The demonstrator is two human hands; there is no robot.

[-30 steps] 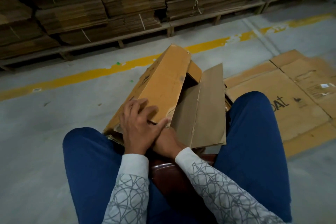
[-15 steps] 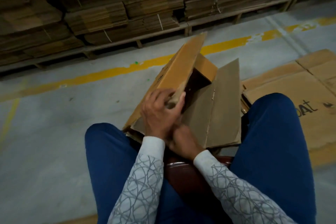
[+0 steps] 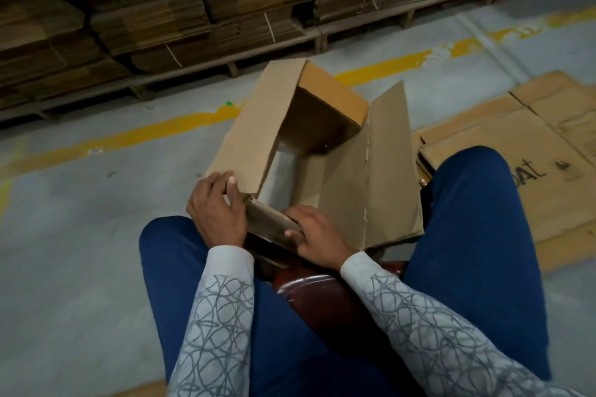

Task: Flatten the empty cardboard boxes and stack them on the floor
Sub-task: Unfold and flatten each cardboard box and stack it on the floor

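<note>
I see the box (image 3: 258, 138) dead centre between the knees, not yet flattened: left wall up, far end squared, right panel splayed toward 3 o'clock. Left hand (image 3: 216, 206) grips the left wall's near corner at 8 o'clock of the box, fingers curled over the edge; right hand (image 3: 317, 235) holds the near end flap at 6 o'clock, fingers curled on it. Flat sheets (image 3: 503, 151) lie on the floor (image 3: 80, 219) at 3 o'clock, pallet stacks (image 3: 193, 10) along 12 o'clock.
</note>
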